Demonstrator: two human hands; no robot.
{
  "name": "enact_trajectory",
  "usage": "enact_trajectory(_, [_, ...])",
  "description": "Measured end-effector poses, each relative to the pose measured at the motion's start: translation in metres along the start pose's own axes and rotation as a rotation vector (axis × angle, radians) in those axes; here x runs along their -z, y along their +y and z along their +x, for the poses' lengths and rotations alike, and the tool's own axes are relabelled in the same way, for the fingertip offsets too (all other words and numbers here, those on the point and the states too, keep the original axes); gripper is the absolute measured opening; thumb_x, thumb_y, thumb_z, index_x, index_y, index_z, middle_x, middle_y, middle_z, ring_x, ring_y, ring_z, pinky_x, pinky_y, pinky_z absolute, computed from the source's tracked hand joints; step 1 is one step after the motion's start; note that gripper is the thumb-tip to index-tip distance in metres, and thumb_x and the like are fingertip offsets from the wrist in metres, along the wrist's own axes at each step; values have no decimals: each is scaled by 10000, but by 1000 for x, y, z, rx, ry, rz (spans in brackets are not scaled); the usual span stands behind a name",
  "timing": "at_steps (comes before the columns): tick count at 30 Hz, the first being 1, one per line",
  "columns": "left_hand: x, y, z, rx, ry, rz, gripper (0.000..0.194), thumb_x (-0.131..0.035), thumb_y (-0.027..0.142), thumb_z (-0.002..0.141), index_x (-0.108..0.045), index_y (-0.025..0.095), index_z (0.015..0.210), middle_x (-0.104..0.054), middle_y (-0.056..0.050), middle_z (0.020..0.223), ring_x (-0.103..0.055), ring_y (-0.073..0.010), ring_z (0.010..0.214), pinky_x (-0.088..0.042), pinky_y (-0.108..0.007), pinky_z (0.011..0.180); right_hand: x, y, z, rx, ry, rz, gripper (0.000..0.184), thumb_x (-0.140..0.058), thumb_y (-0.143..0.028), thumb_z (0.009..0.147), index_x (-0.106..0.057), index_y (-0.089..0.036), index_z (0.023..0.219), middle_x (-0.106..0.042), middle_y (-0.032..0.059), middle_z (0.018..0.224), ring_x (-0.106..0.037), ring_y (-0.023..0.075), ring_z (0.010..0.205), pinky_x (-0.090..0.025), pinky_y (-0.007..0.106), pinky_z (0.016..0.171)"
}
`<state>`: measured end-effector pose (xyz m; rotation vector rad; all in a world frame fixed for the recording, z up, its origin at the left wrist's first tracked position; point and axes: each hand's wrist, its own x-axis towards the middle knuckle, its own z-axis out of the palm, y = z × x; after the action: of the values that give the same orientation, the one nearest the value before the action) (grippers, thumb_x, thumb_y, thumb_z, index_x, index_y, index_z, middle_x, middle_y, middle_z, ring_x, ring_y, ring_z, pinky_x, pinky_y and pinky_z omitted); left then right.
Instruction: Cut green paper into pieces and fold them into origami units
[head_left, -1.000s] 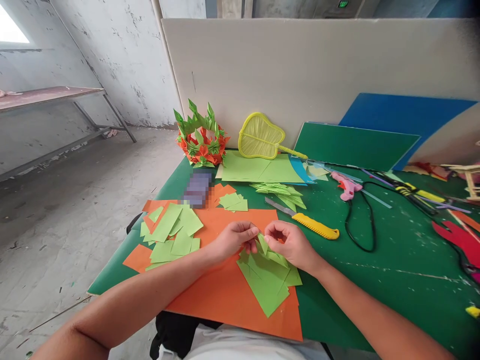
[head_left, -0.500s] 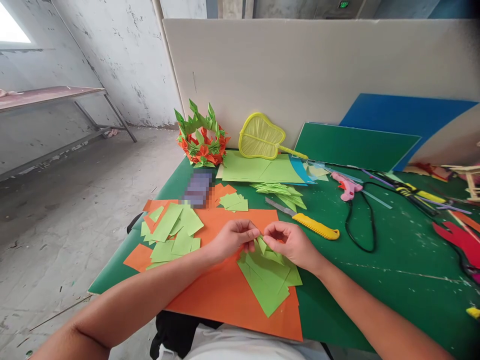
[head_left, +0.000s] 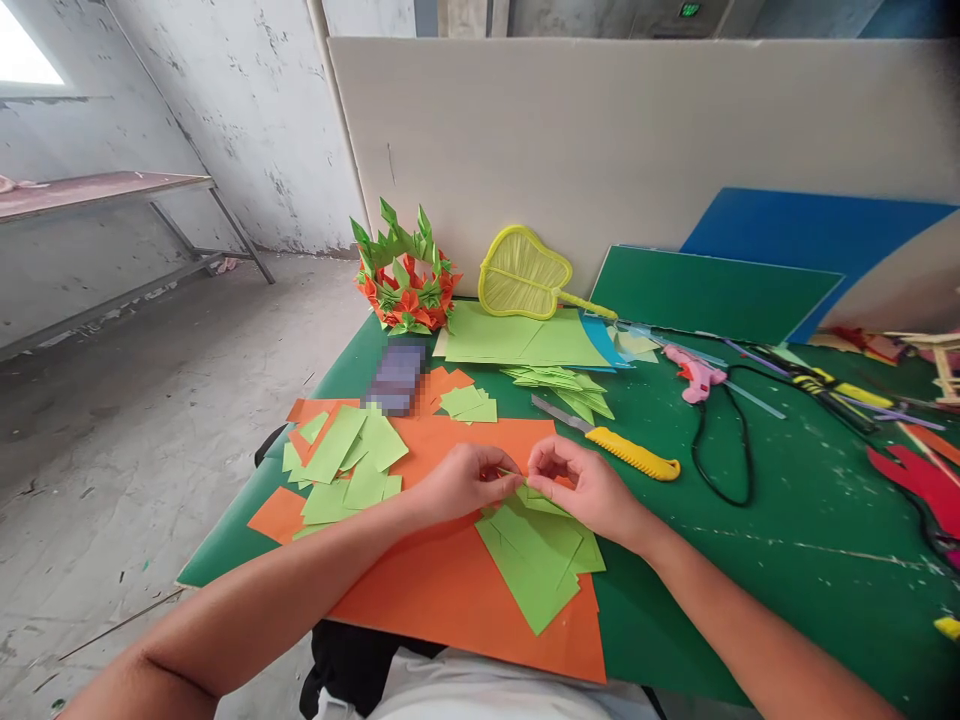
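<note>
Between my fingertips is a small folded piece of green paper, mostly hidden by the fingers. My left hand pinches its left side with thumb and forefinger. On the other side my right hand is closed in a pinch, its thumb and forefinger on the paper. Just below both hands lie several overlapping green paper pieces on a large orange sheet. Another heap of green paper squares sits left of my left hand, with some orange paper among it.
A yellow-handled cutter lies beyond my right hand, blade out. Farther back are folded green strips, a green-and-orange paper crown, a yellow fan, a pixelated dark rectangle and a pink glue gun with black cord.
The folded green paper has turned between my fingers, so its pointed flap no longer shows. My left fingers have shifted slightly; both hands stay in nearly the same place.
</note>
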<state>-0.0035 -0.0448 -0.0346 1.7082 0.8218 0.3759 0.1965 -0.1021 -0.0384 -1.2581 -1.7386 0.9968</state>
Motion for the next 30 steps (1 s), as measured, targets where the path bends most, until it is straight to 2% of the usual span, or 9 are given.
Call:
enact_trajectory(2, [0, 1, 0, 22, -45, -13, 304, -577, 451, 834, -639, 154, 810, -570, 17, 570, -530, -95, 481, -411, -192, 460, 1, -3, 0, 70, -30, -94, 65, -548, -272, 896, -574, -226, 857, -624, 15, 817, -595, 161, 778, -505, 295, 733])
enact_trajectory(4, [1, 3, 0, 72, -57, -44, 308, -577, 453, 834, -633, 155, 781, -543, 30, 508, -475, -78, 424, -372, -184, 429, 1, -5, 0, 176, 5, -210, 94, -516, -246, 918, -594, -231, 869, -628, 36, 866, -593, 178, 831, -493, 320, 774])
enact_trajectory(7, [1, 7, 1, 151, -11, -192, 313, -618, 459, 798, -628, 150, 752, -526, 37, 474, -436, -62, 396, -315, -177, 414, 1, -6, 0, 359, 119, -403, 73, -550, -259, 911, -621, -247, 922, -605, 67, 998, -570, 215, 952, -470, 374, 845])
enact_trajectory(10, [1, 8, 3, 197, 48, -364, 333, -684, 466, 730, -636, 137, 730, -520, 35, 491, -449, -58, 413, -297, -182, 427, 0, -6, -1, 461, 169, -579, 62, -624, -291, 871, -639, -268, 927, -599, 70, 1074, -546, 248, 1018, -444, 424, 888])
enact_trajectory(14, [1, 7, 3, 238, 88, -442, 366, -727, 485, 677, -632, 132, 701, -492, 43, 468, -417, -53, 404, -279, -193, 430, -3, -6, -1, 481, 217, -624, 56, -608, -257, 881, -646, -268, 920, -618, 61, 1062, -553, 240, 1017, -451, 416, 884])
enact_trajectory(19, [0, 6, 2, 219, 116, -469, 395, -745, 517, 659, -644, 136, 690, -498, 42, 468, -426, -55, 419, -280, -190, 432, -5, -8, 0, 483, 275, -611, 68, -611, -225, 876, -656, -269, 901, -631, 51, 1026, -561, 228, 987, -446, 426, 900])
enact_trajectory(24, [-3, 5, 1, 235, 113, -421, 439, -722, 567, 680, -682, 135, 750, -519, 28, 460, -357, -49, 386, -264, -192, 404, -6, -8, 1, 465, 309, -604, 93, -602, -198, 859, -660, -268, 877, -647, 49, 1016, -570, 235, 991, -457, 422, 881])
enact_trajectory(30, [-10, 6, 0, 195, 172, -362, 464, -698, 583, 700, -721, 132, 806, -512, 24, 454, -373, -59, 396, -266, -194, 401, -6, -12, 2, 417, 398, -566, 82, -602, -195, 826, -627, -247, 768, -630, 59, 1059, -564, 253, 1043, -437, 445, 919])
